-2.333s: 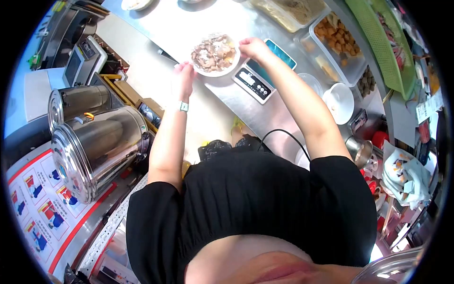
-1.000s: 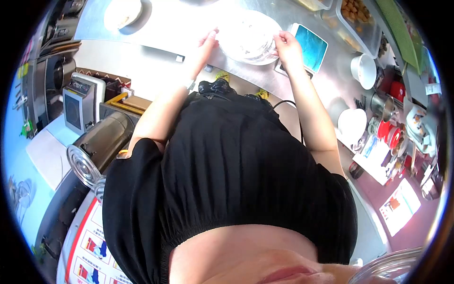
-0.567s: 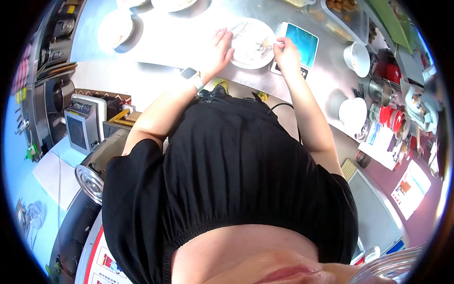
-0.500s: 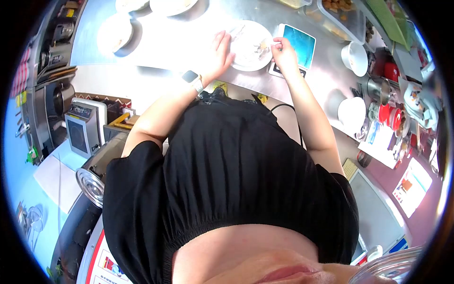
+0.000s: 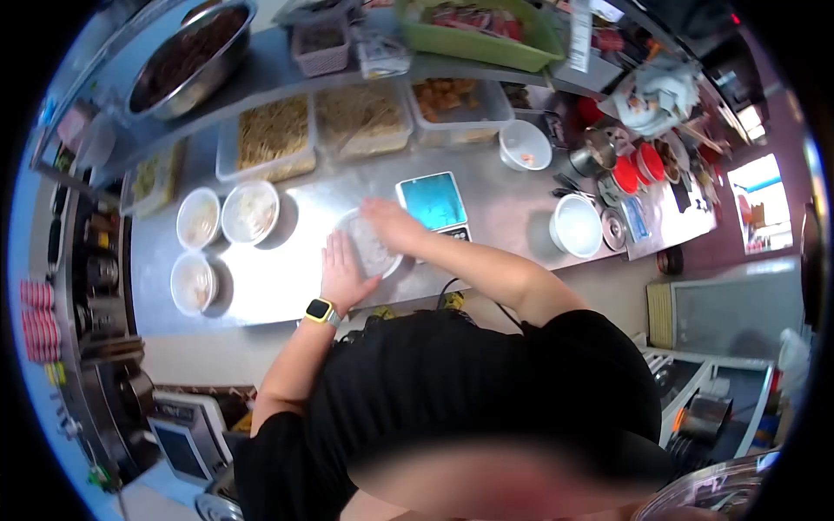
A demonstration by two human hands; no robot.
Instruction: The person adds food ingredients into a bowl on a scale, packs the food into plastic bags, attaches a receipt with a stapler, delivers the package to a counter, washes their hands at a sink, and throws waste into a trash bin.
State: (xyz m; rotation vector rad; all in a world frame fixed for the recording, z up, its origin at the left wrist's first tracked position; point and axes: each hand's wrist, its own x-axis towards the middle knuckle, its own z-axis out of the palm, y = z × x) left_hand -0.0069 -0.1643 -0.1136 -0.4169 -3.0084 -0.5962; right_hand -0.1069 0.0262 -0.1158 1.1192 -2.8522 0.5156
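Observation:
A round white bowl (image 5: 380,260) sits near the counter's front edge, with a greyish-white top; whether that is a lid or the contents I cannot tell. My left hand (image 5: 344,280) rests along the bowl's left side, fingers stretched out, a watch on its wrist. Reaching across the top, my right hand (image 5: 393,227) has its fingers closed together at the far rim. Just right of the bowl stands a kitchen scale (image 5: 433,201) with a blue-green top and nothing on it.
Three filled white bowls (image 5: 250,213) stand on the left. Food tubs (image 5: 275,139) line the counter's back, beneath a shelf holding a metal bowl (image 5: 193,65) and a green basket (image 5: 482,39). To the right are a small white bowl (image 5: 525,146) and white bowls or lids (image 5: 576,226).
The head view has shifted, showing more of the counter's back and the shelf. My right hand has moved from the bowl's right side to its far rim. My left hand stays at the left side.

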